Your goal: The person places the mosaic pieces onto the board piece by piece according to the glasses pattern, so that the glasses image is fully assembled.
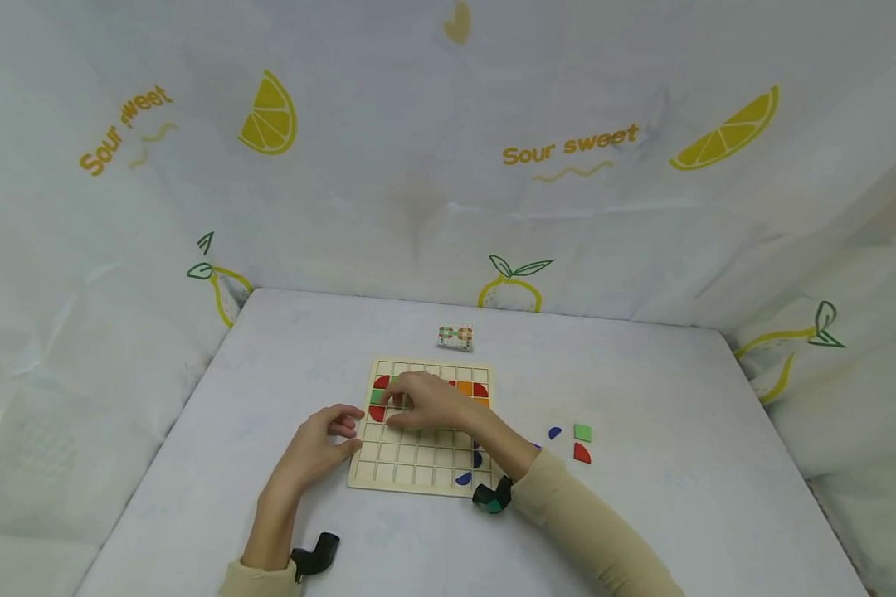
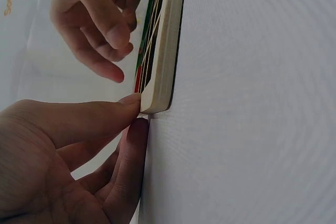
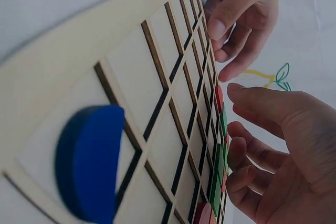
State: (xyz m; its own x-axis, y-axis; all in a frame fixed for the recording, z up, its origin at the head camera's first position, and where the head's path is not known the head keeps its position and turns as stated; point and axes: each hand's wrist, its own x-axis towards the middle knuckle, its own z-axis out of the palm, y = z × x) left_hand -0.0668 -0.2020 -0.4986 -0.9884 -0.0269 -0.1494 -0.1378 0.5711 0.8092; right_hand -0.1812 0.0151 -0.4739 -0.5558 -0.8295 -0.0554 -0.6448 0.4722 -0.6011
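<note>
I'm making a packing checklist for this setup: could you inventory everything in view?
Grid board: one, pale wood, on the table.
Red pieces: at least three on the board, one right of it.
Green pieces: at least two on the board, one right of it.
Orange pieces: at least two, on the board.
Blue half-rounds: at least three on the board, at least one right of it.
Patterned card: one, multicoloured, beyond the board.
Table: one, white, beneath.
Backdrop: white, lemon-printed, around the table.
Wrist devices: two, black, one per wrist.
Sleeves: two, beige, on the forearms.
Left hand: one, bare, at the board's left edge.
Right hand: one, bare, over the board.
</note>
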